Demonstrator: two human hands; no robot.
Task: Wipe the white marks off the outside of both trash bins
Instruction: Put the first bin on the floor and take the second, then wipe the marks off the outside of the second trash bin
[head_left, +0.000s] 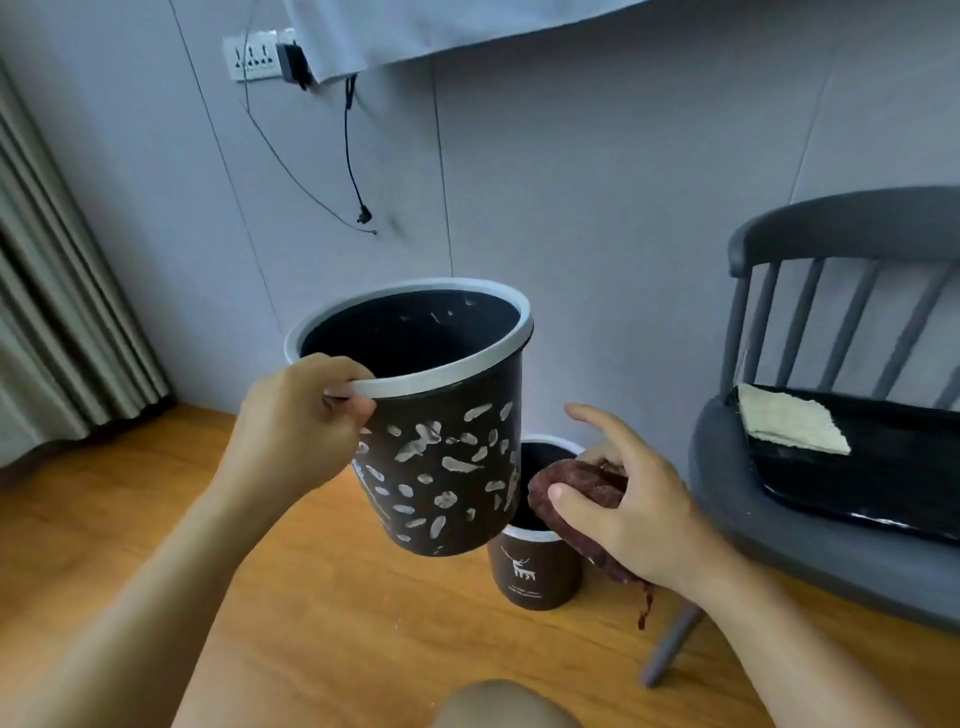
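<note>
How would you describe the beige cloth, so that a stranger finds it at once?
Look at the grey chair on the right; a black tray lies on its seat. The folded beige cloth rests on the tray's far end, unlike the dark red cloth that the right hand holds.

I see the raised, tilted trash bin (441, 431) filling the middle. Just right of it is an open gap. Below that gap stands the second trash bin (535, 566) on the wooden floor (130, 519). A grey chair (831, 364) blocks the right side.
</note>
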